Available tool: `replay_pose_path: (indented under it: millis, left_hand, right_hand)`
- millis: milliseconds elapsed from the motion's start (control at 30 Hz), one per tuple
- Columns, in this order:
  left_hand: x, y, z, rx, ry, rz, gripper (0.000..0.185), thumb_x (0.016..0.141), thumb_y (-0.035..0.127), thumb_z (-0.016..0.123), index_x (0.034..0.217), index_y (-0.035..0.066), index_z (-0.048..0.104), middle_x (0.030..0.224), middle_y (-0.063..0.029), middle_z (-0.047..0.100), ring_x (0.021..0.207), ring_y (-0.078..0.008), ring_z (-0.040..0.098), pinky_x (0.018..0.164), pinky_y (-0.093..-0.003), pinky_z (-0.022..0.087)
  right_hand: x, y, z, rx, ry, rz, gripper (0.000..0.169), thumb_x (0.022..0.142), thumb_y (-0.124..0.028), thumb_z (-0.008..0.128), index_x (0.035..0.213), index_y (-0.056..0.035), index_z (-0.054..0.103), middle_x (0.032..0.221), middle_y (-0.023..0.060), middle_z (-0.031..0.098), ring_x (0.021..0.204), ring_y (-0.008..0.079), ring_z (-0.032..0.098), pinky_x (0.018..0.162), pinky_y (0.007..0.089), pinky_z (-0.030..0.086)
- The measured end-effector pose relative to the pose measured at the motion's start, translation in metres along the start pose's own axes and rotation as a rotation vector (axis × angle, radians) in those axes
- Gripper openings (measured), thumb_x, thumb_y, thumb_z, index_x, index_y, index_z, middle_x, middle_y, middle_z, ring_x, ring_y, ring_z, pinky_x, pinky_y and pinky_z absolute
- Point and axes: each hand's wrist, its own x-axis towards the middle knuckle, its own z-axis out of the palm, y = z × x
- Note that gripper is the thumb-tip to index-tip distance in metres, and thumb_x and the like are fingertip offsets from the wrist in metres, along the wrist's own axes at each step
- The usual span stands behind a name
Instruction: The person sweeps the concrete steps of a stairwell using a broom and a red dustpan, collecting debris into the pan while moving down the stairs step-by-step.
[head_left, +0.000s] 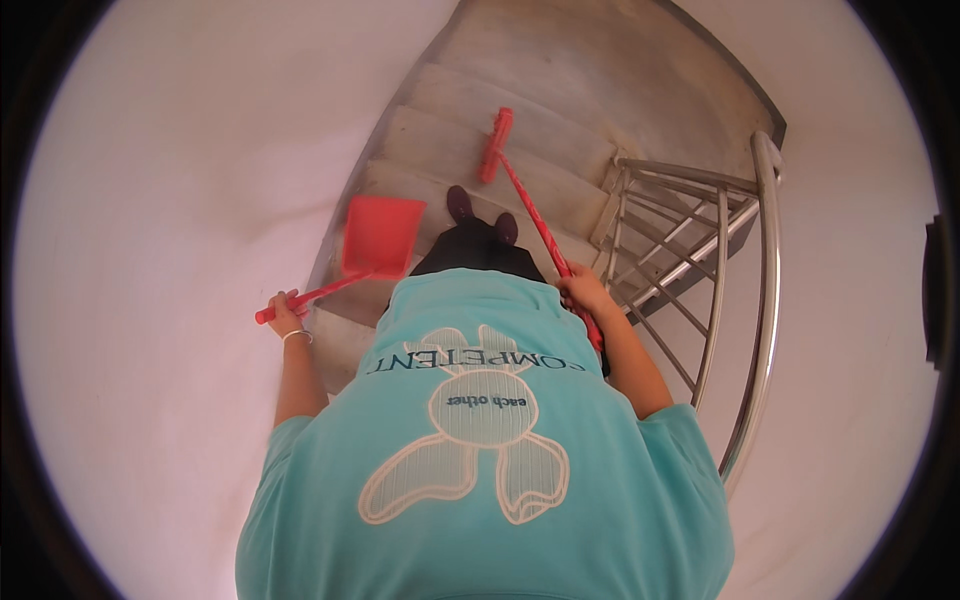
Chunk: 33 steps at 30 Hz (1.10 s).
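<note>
My left hand (285, 313) is closed around the handle of a red dustpan (384, 236), near the handle's end. The dustpan's scoop hangs over the steps to the left of my feet, by the wall. In my right hand (582, 289) is the red handle of a broom (495, 146). Its red head lies across the steps in front of my shoes; whether the bristles touch the concrete cannot be told. The upper end of the broom handle runs along the right side of my shirt.
Concrete stairs (517, 142) lead to a landing (592, 60) at the top of the view. A white wall (172, 187) stands close on the left. On the right, a metal railing (766, 262) with bars curves beside the steps, with another white wall beyond it.
</note>
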Motion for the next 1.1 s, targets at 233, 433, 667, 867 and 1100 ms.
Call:
replay_pose_path:
  millis: [233, 433, 667, 867, 1100]
  left_hand:
    - [-0.023, -0.007, 0.011, 0.02, -0.052, 0.079, 0.018, 0.08, 0.02, 0.053, 0.077, 0.002, 0.056, 0.069, -0.0076, 0.06, 0.042, -0.0098, 0.05, 0.037, -0.0213, 0.041]
    - [-0.024, -0.009, 0.01, 0.006, -0.037, 0.068, 0.014, 0.081, 0.017, 0.052, 0.077, 0.004, 0.054, 0.075, -0.0089, 0.062, 0.042, -0.0088, 0.048, 0.037, -0.0207, 0.04]
    - [-0.021, -0.03, -0.001, -0.085, 0.005, 0.084, 0.012, 0.082, 0.014, 0.052, 0.079, 0.004, 0.054, 0.078, -0.008, 0.063, 0.042, -0.0078, 0.046, 0.037, -0.0201, 0.038]
    - [-0.023, -0.041, -0.016, -0.151, 0.067, 0.114, 0.013, 0.082, 0.014, 0.052, 0.075, 0.003, 0.056, 0.077, -0.0075, 0.063, 0.043, -0.0074, 0.046, 0.039, -0.0194, 0.038]
    - [-0.031, -0.05, -0.024, -0.225, 0.17, 0.083, 0.014, 0.082, 0.013, 0.051, 0.074, 0.003, 0.056, 0.077, -0.0077, 0.063, 0.043, -0.0074, 0.045, 0.04, -0.0195, 0.037]
  right_hand:
    - [0.059, -0.004, 0.04, -0.198, 0.018, -0.075, 0.007, 0.074, -0.009, 0.054, 0.079, -0.0043, 0.053, 0.061, 0.0037, 0.051, 0.044, 0.0106, 0.046, 0.039, 0.0257, 0.036]
    - [0.095, -0.108, 0.086, 0.179, -0.2, 0.085, 0.011, 0.079, -0.01, 0.052, 0.074, -0.0075, 0.042, 0.059, 0.0015, 0.044, 0.044, 0.01, 0.042, 0.036, 0.0238, 0.033]
    - [0.094, -0.081, 0.044, 0.546, -0.321, 0.095, 0.014, 0.084, -0.015, 0.05, 0.095, -0.0102, 0.043, 0.065, 0.0031, 0.046, 0.046, 0.0095, 0.042, 0.039, 0.0229, 0.035]
    - [0.079, -0.026, -0.036, -1.181, 0.439, -0.182, 0.033, 0.082, -0.03, 0.049, 0.107, -0.0079, 0.054, 0.086, 0.0219, 0.061, 0.078, 0.0365, 0.06, 0.068, 0.0455, 0.048]
    - [0.044, -0.204, -0.055, -1.762, 0.362, -0.237, 0.027, 0.083, -0.029, 0.048, 0.099, -0.0091, 0.056, 0.085, 0.0187, 0.061, 0.082, 0.036, 0.059, 0.072, 0.0467, 0.046]
